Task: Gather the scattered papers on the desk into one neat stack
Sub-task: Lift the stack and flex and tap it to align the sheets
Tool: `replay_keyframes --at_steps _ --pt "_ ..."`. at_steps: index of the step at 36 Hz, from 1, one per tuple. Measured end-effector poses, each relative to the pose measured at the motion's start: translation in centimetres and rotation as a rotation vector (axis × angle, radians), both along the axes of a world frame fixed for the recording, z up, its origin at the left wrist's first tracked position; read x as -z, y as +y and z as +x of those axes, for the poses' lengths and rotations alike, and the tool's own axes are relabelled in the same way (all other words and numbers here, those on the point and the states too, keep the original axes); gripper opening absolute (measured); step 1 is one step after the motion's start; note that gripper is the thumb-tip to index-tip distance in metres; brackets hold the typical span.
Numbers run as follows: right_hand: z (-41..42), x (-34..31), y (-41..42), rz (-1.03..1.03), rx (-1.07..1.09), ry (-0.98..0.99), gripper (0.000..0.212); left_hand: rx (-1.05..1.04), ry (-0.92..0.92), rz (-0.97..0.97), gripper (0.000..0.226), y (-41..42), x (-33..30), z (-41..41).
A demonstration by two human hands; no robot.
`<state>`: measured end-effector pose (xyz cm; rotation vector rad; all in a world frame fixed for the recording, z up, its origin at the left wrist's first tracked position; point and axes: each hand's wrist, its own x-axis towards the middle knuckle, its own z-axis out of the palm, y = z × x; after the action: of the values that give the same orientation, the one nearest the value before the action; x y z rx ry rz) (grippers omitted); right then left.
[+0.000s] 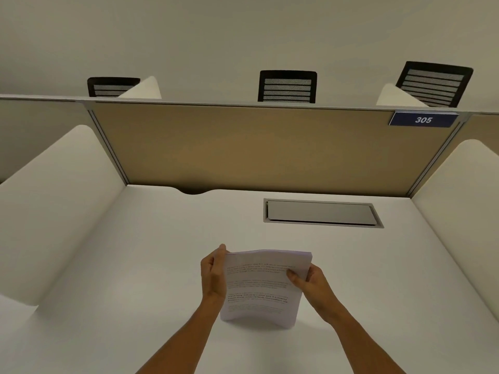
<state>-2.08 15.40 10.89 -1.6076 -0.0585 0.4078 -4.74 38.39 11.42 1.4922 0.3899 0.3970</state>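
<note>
I have one stack of papers [260,286] between my two hands, held upright over the near middle of the white worktop [151,265]. Its lower edge is at the surface, though I cannot tell whether it touches. The printed front sheet faces me, with several blocks of text too blurred to read. The sheets bow a little, and the top edges look close to even, with a few pages showing slightly apart at the upper right corner.

My left hand [213,273] has its grip on the left edge of the stack: the fingers run along that edge, with one fingertip reaching up to the top left corner. My right hand [307,279] has its grip on the right edge, the thumb pressed on the front sheet and the other fingers hidden behind the pages. Both forearms come in from the bottom of the view.

I see no other loose sheet lying on the worktop; everything I can count as paper is in this one stack.

One grey flap cover [321,213] is set into the worktop beyond the stack and to the right, well apart from it. One tan divider panel [243,147] closes the back of the booth, and one blue plate reading 305 [423,119] sits at its upper right corner. Three black mesh chair backs [287,86] rise behind the panel.
</note>
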Motion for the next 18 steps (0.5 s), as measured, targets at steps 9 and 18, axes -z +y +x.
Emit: replay_keyframes --at_steps 9,18 --pt "0.1 -0.14 0.02 0.022 -0.004 -0.007 0.023 -0.017 -0.014 0.067 0.038 -0.06 -0.18 0.31" --pt "0.0 0.37 -0.05 0.01 -0.009 0.012 0.021 0.048 -0.048 0.032 0.039 0.31 -0.37 -0.25"
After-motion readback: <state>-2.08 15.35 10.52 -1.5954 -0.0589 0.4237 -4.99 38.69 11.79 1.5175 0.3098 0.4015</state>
